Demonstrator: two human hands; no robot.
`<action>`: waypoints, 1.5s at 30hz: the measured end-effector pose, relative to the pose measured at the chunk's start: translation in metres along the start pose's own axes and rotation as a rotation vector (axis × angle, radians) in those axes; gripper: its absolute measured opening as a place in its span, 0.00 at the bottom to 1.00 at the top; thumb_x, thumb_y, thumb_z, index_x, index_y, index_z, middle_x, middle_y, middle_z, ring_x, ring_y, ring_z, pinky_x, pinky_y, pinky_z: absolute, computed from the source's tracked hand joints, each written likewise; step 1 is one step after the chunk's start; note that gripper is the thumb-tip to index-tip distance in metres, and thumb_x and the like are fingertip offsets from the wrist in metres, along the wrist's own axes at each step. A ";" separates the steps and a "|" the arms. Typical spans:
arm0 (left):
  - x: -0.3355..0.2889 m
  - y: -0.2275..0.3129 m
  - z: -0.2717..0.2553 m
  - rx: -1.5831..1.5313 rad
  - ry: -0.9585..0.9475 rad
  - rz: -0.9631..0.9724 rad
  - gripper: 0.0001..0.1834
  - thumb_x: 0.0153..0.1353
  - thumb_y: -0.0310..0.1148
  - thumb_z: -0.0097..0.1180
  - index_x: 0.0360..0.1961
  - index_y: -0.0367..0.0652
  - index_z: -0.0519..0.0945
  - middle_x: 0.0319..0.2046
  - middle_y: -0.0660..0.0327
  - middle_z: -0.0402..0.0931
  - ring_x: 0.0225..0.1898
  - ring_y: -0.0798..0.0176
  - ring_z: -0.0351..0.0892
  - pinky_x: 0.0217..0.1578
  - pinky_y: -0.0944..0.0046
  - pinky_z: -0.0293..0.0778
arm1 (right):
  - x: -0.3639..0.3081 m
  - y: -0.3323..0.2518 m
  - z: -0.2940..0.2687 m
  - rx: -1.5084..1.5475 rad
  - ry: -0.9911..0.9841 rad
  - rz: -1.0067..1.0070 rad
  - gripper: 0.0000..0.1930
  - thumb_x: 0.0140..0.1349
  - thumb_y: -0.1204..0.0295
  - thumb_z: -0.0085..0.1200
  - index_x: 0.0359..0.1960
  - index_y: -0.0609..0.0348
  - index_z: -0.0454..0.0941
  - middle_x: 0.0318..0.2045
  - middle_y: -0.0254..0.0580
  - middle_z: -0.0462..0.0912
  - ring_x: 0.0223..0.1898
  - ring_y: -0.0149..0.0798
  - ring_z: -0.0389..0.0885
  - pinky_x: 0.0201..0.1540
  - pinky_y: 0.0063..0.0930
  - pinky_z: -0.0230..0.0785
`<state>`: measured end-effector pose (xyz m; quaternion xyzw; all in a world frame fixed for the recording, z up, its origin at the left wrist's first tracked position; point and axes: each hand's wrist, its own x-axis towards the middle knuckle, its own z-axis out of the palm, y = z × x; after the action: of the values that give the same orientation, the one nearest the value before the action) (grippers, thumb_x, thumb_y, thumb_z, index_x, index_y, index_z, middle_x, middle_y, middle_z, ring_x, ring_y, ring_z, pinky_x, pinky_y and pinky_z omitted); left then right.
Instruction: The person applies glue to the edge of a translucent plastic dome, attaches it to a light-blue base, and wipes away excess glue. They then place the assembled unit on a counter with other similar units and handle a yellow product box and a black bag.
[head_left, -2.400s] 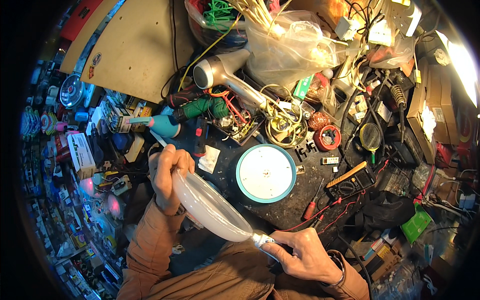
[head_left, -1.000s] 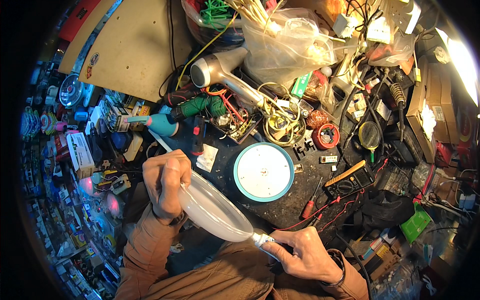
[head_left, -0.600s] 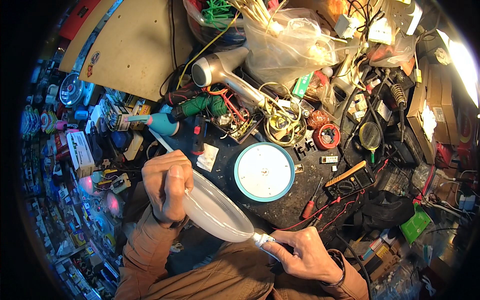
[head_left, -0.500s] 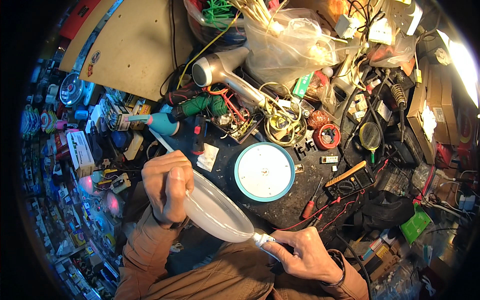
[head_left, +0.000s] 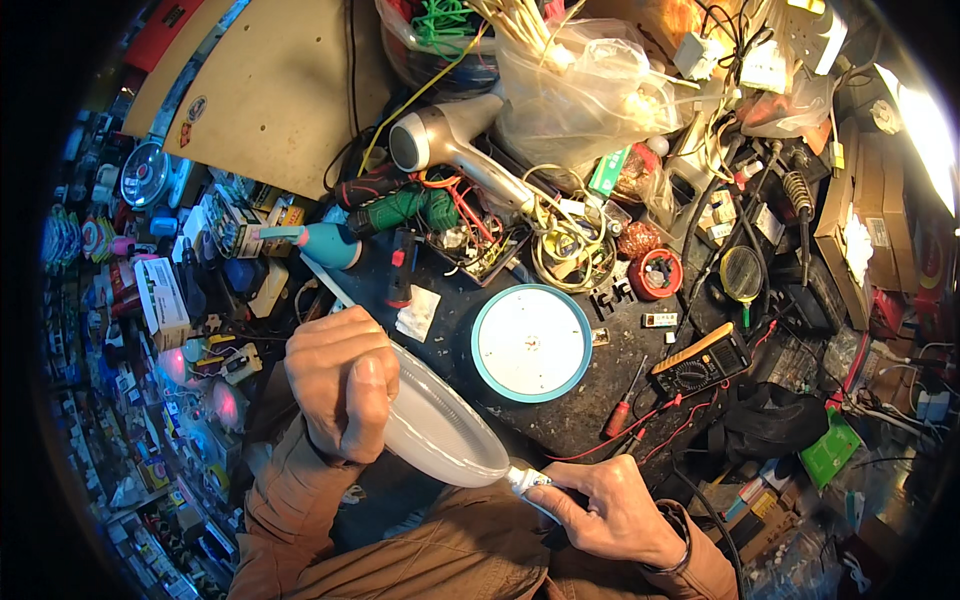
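A round, translucent white lampshade-like cover [head_left: 440, 440] is tilted over my lap. My left hand [head_left: 342, 385] is closed on its upper left rim, thumb bent down. At the cover's lower right rim, my right hand [head_left: 605, 510] grips a small white tube [head_left: 530, 483], most of it hidden by the fingers. The tube's nozzle end meets the rim there. Beyond the cover, a round white disc with a blue rim [head_left: 531, 343] lies on the dark worktop. A thin pale strip [head_left: 328, 281] shows just behind my left hand.
Right of the disc lie a yellow-black multimeter [head_left: 700, 360] with red leads and a red-handled screwdriver [head_left: 618, 417]. Behind are a heat-gun-like dryer [head_left: 440, 145], a clear plastic bag [head_left: 580, 95], a red round tub [head_left: 655, 273] and tangled wires. A blue blower bulb [head_left: 330, 246] stands left.
My left hand has shifted slightly right along the cover's rim, and its thumb sits lower. The right hand and tube have stayed in place.
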<state>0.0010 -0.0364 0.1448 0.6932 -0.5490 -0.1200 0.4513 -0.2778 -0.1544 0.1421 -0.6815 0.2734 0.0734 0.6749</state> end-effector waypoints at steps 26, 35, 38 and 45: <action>0.002 0.015 -0.001 0.174 -0.090 0.199 0.19 0.63 0.33 0.50 0.14 0.43 0.67 0.15 0.62 0.64 0.16 0.57 0.66 0.25 0.58 0.65 | -0.006 0.004 0.004 -0.022 0.010 -0.039 0.14 0.78 0.64 0.68 0.41 0.67 0.92 0.17 0.45 0.79 0.18 0.32 0.74 0.24 0.34 0.68; 0.001 0.020 -0.004 0.190 -0.137 0.216 0.16 0.61 0.31 0.53 0.15 0.42 0.72 0.15 0.62 0.67 0.17 0.56 0.69 0.25 0.59 0.67 | -0.008 0.001 0.004 -0.034 -0.032 -0.003 0.11 0.77 0.66 0.67 0.41 0.63 0.91 0.19 0.49 0.82 0.19 0.50 0.81 0.26 0.40 0.72; 0.001 0.022 -0.005 0.199 -0.149 0.224 0.16 0.61 0.31 0.53 0.16 0.41 0.73 0.16 0.62 0.68 0.17 0.56 0.69 0.25 0.59 0.68 | -0.008 0.001 0.004 -0.032 -0.030 -0.017 0.11 0.77 0.66 0.67 0.43 0.62 0.91 0.19 0.49 0.82 0.19 0.50 0.82 0.26 0.40 0.72; 0.001 0.024 -0.004 0.218 -0.167 0.240 0.16 0.61 0.31 0.53 0.16 0.42 0.74 0.16 0.62 0.69 0.17 0.56 0.69 0.25 0.59 0.68 | -0.008 0.000 0.004 -0.030 -0.016 0.000 0.11 0.77 0.66 0.67 0.42 0.62 0.91 0.20 0.48 0.83 0.19 0.49 0.82 0.26 0.40 0.73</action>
<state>-0.0114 -0.0349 0.1654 0.6552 -0.6730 -0.0620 0.3375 -0.2838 -0.1480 0.1455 -0.6910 0.2667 0.0832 0.6667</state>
